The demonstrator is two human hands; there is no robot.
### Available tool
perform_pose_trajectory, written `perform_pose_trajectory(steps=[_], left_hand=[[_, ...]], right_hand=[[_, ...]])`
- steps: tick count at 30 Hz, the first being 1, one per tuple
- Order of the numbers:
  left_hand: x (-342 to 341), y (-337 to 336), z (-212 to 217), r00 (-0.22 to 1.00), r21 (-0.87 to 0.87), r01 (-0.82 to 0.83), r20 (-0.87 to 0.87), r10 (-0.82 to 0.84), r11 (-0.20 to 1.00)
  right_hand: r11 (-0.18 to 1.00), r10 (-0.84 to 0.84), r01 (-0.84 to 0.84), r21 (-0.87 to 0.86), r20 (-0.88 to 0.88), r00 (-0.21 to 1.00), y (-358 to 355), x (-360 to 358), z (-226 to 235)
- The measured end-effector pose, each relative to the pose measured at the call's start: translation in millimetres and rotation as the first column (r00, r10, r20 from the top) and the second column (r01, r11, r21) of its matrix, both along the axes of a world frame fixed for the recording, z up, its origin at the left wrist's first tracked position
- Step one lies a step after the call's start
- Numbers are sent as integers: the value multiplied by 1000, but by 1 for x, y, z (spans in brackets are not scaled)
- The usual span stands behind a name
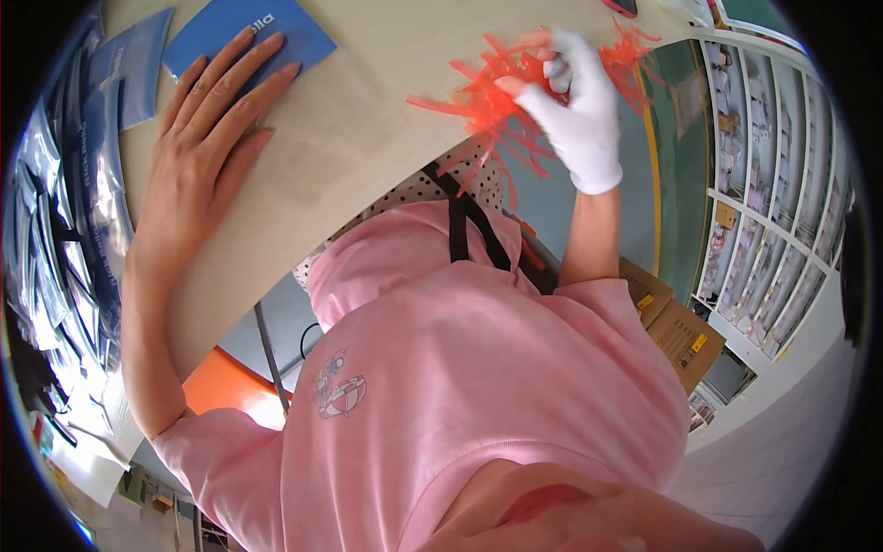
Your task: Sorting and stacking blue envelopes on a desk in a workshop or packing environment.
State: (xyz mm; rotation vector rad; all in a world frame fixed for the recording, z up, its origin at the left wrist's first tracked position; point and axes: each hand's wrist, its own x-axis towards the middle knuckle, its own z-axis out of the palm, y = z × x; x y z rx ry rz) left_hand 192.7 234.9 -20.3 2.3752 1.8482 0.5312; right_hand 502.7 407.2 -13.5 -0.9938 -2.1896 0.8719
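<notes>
My bare left hand (pixel 207 138) lies flat on the table, its fingers stretched out and a little apart. Its fingertips rest on a blue flat packet (pixel 299 37) with pale lettering. My right hand (pixel 575 110) wears a white glove that leaves the fingertips bare. Its fingers are curled in among a tangle of red plastic strips (pixel 487 97) at the table's edge. Some strips hang down past the edge, and more red strips (pixel 630 69) show beyond the glove. Which strips are pinched is partly hidden by the fingers.
Another blue packet (pixel 138 69) lies left of my hand. Beside it is a pile of shiny plastic-wrapped packets (pixel 69 239). A red and dark object (pixel 623 7) sits at the far edge. Shelves (pixel 768 202) and cardboard boxes (pixel 676 336) stand to the right; an orange seat (pixel 235 391) shows below.
</notes>
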Motion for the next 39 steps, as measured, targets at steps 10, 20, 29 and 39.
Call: perform_pose_trajectory(steps=[10, 20, 29, 39], left_hand=[[12, -27, 26, 930, -164, 247, 318, -185, 955], [1, -44, 4, 941, -36, 0, 339, 12, 999], [-1, -49, 9, 704, -52, 21, 710, 22, 998], [13, -45, -2, 766, 12, -201, 625, 150, 979]], right_hand=[[531, 546, -496, 687, 170, 820, -70, -45, -10], [897, 432, -433, 84, 34, 901, -76, -67, 10], [992, 99, -76, -103, 242, 965, -92, -96, 22], [993, 99, -78, -93, 241, 965, -92, -96, 18]])
